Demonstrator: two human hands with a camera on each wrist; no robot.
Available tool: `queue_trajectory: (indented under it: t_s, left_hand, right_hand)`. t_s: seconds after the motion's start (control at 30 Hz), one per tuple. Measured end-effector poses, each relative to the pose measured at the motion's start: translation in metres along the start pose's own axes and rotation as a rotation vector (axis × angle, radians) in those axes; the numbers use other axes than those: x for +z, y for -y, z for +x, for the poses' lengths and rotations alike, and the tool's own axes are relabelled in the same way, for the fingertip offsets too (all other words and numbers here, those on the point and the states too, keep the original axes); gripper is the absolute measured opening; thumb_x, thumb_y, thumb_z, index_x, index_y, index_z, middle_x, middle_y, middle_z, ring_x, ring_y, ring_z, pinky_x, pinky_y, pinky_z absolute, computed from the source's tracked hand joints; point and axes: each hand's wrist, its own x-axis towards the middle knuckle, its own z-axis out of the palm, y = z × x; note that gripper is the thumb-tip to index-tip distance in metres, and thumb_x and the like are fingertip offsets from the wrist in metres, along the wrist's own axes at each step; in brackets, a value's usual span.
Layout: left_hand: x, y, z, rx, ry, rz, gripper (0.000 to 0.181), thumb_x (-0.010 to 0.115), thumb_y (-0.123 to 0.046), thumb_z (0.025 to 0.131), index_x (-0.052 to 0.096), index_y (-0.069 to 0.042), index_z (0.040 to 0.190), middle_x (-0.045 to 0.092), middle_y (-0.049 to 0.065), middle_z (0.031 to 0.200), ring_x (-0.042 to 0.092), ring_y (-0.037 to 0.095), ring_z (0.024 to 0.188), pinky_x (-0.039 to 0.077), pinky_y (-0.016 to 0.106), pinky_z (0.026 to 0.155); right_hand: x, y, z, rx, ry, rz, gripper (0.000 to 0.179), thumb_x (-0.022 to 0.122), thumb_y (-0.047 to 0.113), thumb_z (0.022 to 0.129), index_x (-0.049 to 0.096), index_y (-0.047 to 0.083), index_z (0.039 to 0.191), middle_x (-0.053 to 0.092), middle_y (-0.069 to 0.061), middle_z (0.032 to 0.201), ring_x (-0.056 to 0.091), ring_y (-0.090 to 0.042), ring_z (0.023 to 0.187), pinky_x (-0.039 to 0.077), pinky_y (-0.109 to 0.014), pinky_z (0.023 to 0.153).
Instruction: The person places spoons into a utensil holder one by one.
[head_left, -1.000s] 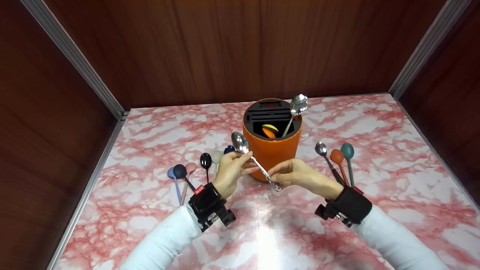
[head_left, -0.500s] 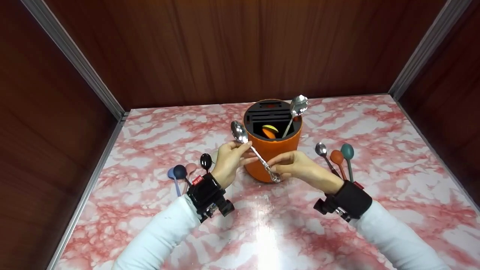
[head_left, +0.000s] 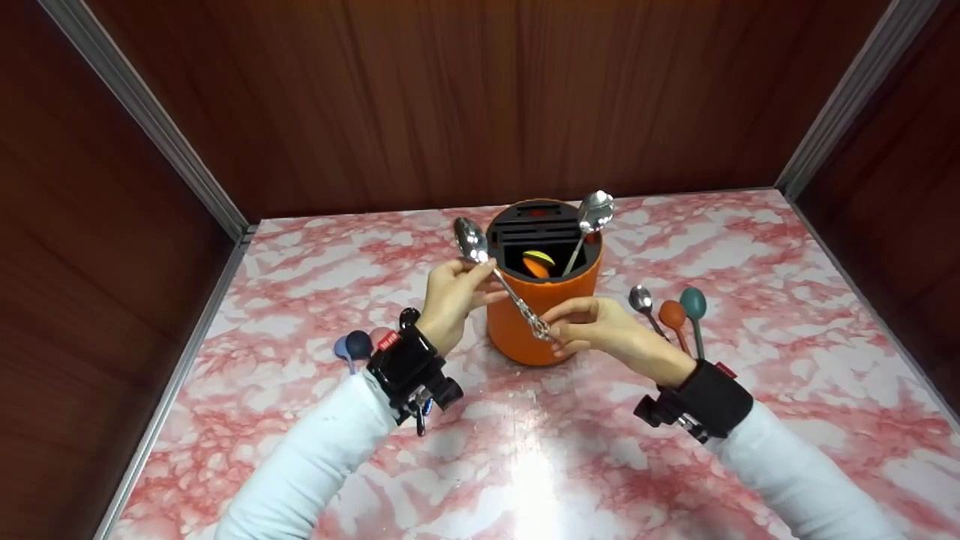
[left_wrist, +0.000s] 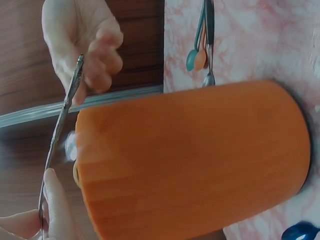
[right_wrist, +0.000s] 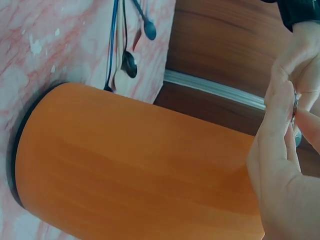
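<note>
A silver spoon (head_left: 516, 298) with an ornate handle slants in front of the orange utensil holder (head_left: 525, 322), bowl up at the left. My left hand (head_left: 450, 300) pinches it just below the bowl. My right hand (head_left: 607, 334) has its thumb and fingers at the handle's lower end; in the right wrist view that end shows between them. Edge-on in the left wrist view, the spoon (left_wrist: 56, 132) looks thin and stands off the holder's rim. Another silver spoon (head_left: 596, 212) leans upright in the holder, beside an orange spoon (head_left: 535, 268) and a yellow-green one (head_left: 538, 258).
On the marbled table (head_left: 480, 480), a silver spoon (head_left: 641, 299), an orange spoon (head_left: 673, 314) and a green spoon (head_left: 693, 303) lie at right. More spoons, including a dark blue one (head_left: 358, 344), lie at left, partly behind my wrist. Wood panels enclose the table.
Both hands have raised the silver spoon higher and slightly left, its bowl now level with the holder's rim. The right fingers sit closer to the handle's tip. The holder and its contents stay put.
</note>
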Motion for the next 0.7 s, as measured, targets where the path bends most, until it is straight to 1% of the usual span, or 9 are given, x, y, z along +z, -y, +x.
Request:
queue_trajectory:
  t_s: [0.1, 0.17, 0.27, 0.37, 0.43, 0.5, 0.6, 0.7]
  left_hand:
    - [0.001, -0.009, 0.002, 0.018, -0.019, -0.004, 0.017, 0.058, 0.001, 0.096, 0.058, 0.011, 0.109, 0.062, 0.009, 0.078, 0.064, 0.012, 0.064, 0.063, 0.027, 0.069]
    - [0.001, -0.014, 0.004, 0.037, -0.026, -0.01, 0.018, 0.058, 0.001, 0.096, 0.057, 0.012, 0.11, 0.063, 0.012, 0.08, 0.064, 0.013, 0.065, 0.063, 0.028, 0.069]
    - [0.002, -0.022, 0.007, 0.077, -0.032, -0.016, 0.019, 0.058, 0.001, 0.097, 0.058, 0.013, 0.111, 0.064, 0.013, 0.083, 0.065, 0.014, 0.066, 0.063, 0.028, 0.069]
    - [0.004, -0.028, 0.01, 0.119, -0.04, -0.02, 0.02, 0.057, 0.001, 0.097, 0.057, 0.013, 0.112, 0.065, 0.017, 0.09, 0.065, 0.015, 0.07, 0.062, 0.026, 0.068]
    - [0.005, -0.032, 0.011, 0.152, -0.049, -0.018, 0.019, 0.058, 0.001, 0.097, 0.057, 0.012, 0.112, 0.064, 0.015, 0.09, 0.064, 0.014, 0.07, 0.062, 0.025, 0.067]
    - [0.007, -0.033, 0.012, 0.198, -0.056, -0.012, 0.017, 0.058, 0.001, 0.096, 0.058, 0.011, 0.109, 0.064, 0.014, 0.089, 0.064, 0.014, 0.07, 0.062, 0.025, 0.066]
    - [0.01, -0.035, 0.014, 0.285, -0.07, 0.003, 0.011, 0.06, 0.002, 0.095, 0.059, 0.009, 0.103, 0.061, 0.008, 0.082, 0.062, 0.011, 0.066, 0.061, 0.024, 0.063]
    - [0.013, -0.036, 0.017, 0.367, -0.079, 0.022, 0.008, 0.061, 0.002, 0.094, 0.06, 0.009, 0.098, 0.062, 0.008, 0.081, 0.062, 0.009, 0.065, 0.061, 0.023, 0.063]
  right_hand:
    - [-0.003, -0.002, -0.002, -0.016, 0.006, -0.011, 0.03, 0.063, 0.011, 0.096, 0.061, -0.005, 0.12, 0.071, 0.001, 0.096, 0.069, -0.011, 0.087, 0.06, -0.029, 0.086]
    - [-0.004, -0.005, -0.004, -0.012, 0.015, -0.012, 0.032, 0.064, 0.013, 0.096, 0.06, -0.006, 0.121, 0.07, -0.001, 0.096, 0.069, -0.012, 0.089, 0.06, -0.03, 0.087]
    - [-0.006, -0.008, -0.006, -0.003, 0.023, -0.038, 0.039, 0.064, 0.015, 0.096, 0.057, -0.011, 0.125, 0.069, -0.004, 0.098, 0.069, -0.014, 0.091, 0.06, -0.031, 0.088]
    - [-0.007, -0.012, -0.007, 0.007, 0.025, -0.062, 0.044, 0.064, 0.016, 0.096, 0.054, -0.015, 0.126, 0.068, -0.005, 0.1, 0.068, -0.014, 0.091, 0.059, -0.03, 0.087]
    - [-0.008, -0.013, -0.009, 0.008, 0.03, -0.069, 0.043, 0.063, 0.016, 0.096, 0.054, -0.015, 0.126, 0.068, -0.004, 0.1, 0.068, -0.014, 0.092, 0.06, -0.031, 0.088]
    - [-0.009, -0.015, -0.01, 0.011, 0.033, -0.062, 0.043, 0.063, 0.016, 0.097, 0.054, -0.014, 0.125, 0.069, -0.003, 0.1, 0.068, -0.014, 0.092, 0.06, -0.032, 0.089]
    - [-0.01, -0.016, -0.012, 0.021, 0.035, -0.047, 0.043, 0.063, 0.017, 0.097, 0.054, -0.014, 0.125, 0.068, -0.001, 0.099, 0.069, -0.017, 0.094, 0.059, -0.036, 0.092]
    - [-0.011, -0.018, -0.014, 0.035, 0.028, -0.043, 0.044, 0.063, 0.018, 0.097, 0.054, -0.014, 0.126, 0.067, -0.003, 0.101, 0.07, -0.019, 0.095, 0.059, -0.036, 0.093]
